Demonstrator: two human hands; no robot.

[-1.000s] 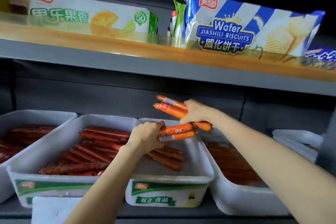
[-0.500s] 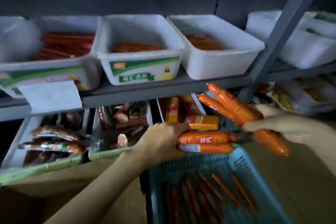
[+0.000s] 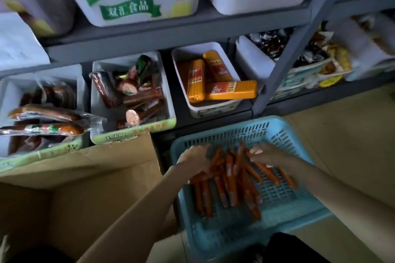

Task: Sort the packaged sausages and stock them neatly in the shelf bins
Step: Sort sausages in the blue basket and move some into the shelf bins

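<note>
left hand [image 3: 195, 156] | right hand [image 3: 268, 153] | on sausages [image 3: 229, 179] | blue basket [image 3: 284, 134]

Grey metal shelf [image 3: 171, 38] stands before me, slanted upright post [image 3: 299, 49]; beige floor [image 3: 342, 134] beneath; dim light.

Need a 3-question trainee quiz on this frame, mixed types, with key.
1. True or false: both hands are in the blue basket.
2. The bin holding the thick yellow sausage packs sits: A) on the upper shelf B) on the lower shelf, behind the basket C) inside the cardboard box.
3. Fill in: the loose sausages in the basket are ____ in colour.

Key: 1 true, left hand and right hand both reach into the sausages; 2 B; 3 orange.
</note>
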